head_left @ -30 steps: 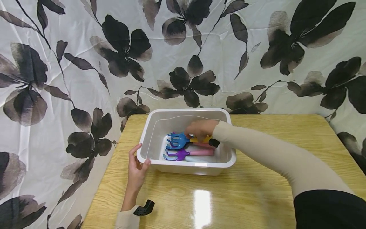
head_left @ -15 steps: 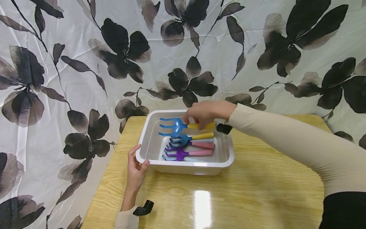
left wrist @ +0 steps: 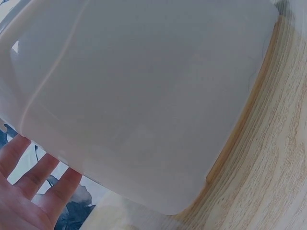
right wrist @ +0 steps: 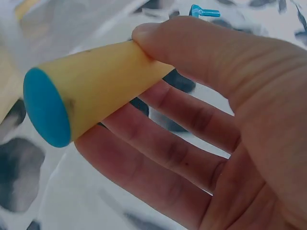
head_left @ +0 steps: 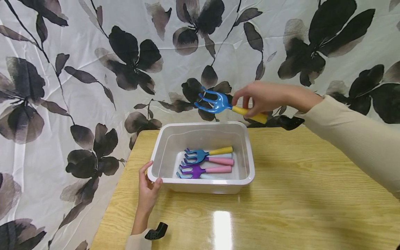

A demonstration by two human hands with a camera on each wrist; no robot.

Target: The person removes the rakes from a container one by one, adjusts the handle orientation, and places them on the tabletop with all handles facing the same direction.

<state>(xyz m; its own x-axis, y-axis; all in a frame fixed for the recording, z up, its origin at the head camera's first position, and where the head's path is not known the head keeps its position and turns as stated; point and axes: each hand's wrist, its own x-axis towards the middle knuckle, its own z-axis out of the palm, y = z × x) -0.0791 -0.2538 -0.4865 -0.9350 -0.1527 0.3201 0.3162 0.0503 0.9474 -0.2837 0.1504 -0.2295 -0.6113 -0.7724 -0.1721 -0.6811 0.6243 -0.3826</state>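
Note:
My right hand (head_left: 268,97) pinches the yellow handle of a blue hand rake (head_left: 217,103) between thumb and fingers, above and behind the white plastic tub (head_left: 206,181). Its tines point left. The right wrist view shows the blue end cap of the handle (right wrist: 96,86) close up. At the tub's front left corner, my left hand (head_left: 147,194) grips the rim, thumb at the front and fingers along the side. Inside the tub lie several more rakes, among them a blue one with a yellow handle (head_left: 220,150) and a purple one with a pink handle (head_left: 218,169), partly overlapping.
The tub stands on a wooden table (head_left: 281,194) near its back edge. Behind it hangs a white cloth (head_left: 243,62) with dark flowers. A black wrist mount (head_left: 156,231) sits at my left wrist, another (head_left: 289,122) at the right.
My right hand has lifted the blue rake out of the tub, up and to the right, uncovering the rakes below. The left hand has stayed at the tub's corner.

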